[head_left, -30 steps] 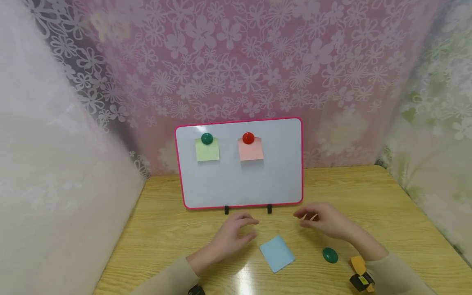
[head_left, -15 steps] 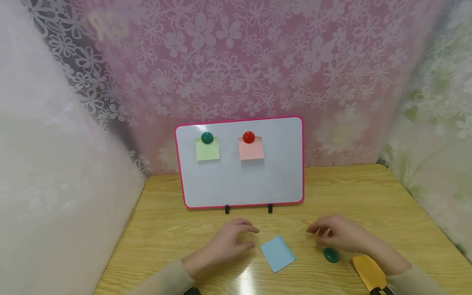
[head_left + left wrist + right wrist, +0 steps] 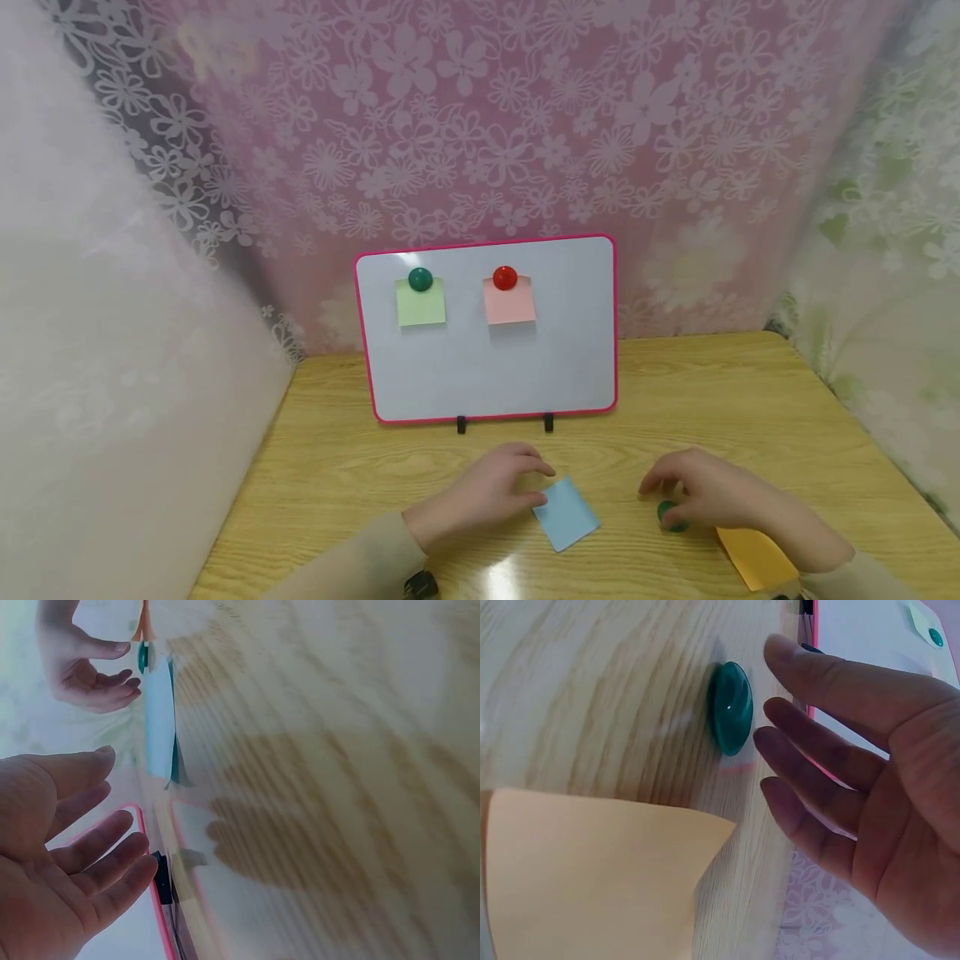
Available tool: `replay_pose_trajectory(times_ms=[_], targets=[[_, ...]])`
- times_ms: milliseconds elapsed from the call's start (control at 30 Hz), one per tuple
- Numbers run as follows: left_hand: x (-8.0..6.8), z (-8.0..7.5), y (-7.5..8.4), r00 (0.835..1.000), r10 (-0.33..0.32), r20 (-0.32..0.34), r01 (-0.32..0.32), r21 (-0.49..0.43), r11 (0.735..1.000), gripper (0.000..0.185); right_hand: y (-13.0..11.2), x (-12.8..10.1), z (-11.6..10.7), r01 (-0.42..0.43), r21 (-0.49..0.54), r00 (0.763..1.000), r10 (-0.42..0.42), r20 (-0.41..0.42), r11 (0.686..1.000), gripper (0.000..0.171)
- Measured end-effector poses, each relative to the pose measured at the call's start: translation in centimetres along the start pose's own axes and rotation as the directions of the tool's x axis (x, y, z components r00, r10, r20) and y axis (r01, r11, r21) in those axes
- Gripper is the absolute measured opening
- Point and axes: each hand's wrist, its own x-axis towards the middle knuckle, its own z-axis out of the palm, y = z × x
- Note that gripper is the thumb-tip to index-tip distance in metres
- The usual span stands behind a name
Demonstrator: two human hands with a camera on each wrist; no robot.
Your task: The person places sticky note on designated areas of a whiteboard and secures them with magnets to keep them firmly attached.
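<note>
My right hand hovers fingers loose over the green magnet on the wooden table, not gripping it, with an orange note just near of it. My left hand, relaxed, touches the blue note's left corner. Whiteboard stands far; no writing on anything.

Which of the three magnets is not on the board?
The green magnet by the right hand lies on the table. The other green one and the red one pin notes to the board.
</note>
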Motion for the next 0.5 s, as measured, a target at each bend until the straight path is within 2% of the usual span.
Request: replay_pose_trajectory(times_ms=[167, 400, 500], targets=[[1.4, 0.4, 0.6, 0.999, 0.041, 0.004, -0.041, 0.041, 0.998, 0.031, 0.3, -0.2, 0.3, 0.009, -0.013, 1.000, -0.009, 0.015, 1.000, 0.033], [3.2, 1.1, 1.5, 0.999, 0.038, 0.032, -0.041, 0.090, 0.995, 0.030, 0.4, -0.4, 0.4, -0.020, -0.074, 1.000, 0.022, 0.020, 0.997, 0.036], [3.5, 1.2, 1.8, 0.998, 0.015, 0.057, -0.021, 0.108, 0.994, 0.029, 0.5, -0.5, 0.5, -0.025, -0.079, 0.999, 0.027, 0.026, 0.997, 0.038]])
